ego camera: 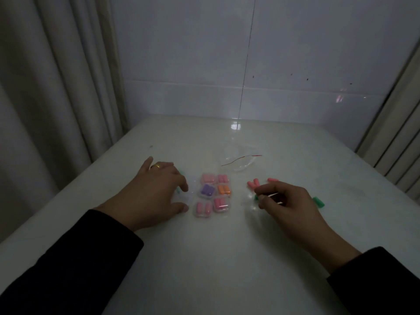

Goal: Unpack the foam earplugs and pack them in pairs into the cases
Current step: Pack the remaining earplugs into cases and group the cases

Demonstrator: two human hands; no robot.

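Several small clear cases (213, 194) lie in a tight cluster on the white table (204, 258), holding pairs of pink, purple and orange earplugs. My left hand (156, 192) rests over another clear case (183, 196) at the cluster's left, with green showing beside the fingers. My right hand (286, 203) has its fingers curled, and thumb and forefinger pinch a green earplug (256, 197). Loose pink earplugs (254, 184) lie just beyond that hand. Another green earplug (318, 201) lies to its right.
A crumpled clear plastic bag (241, 162) with a red strip lies behind the cases. A curtain (56, 87) hangs on the left, a tiled wall (250, 53) stands behind, and slatted material (397, 144) is at the right.
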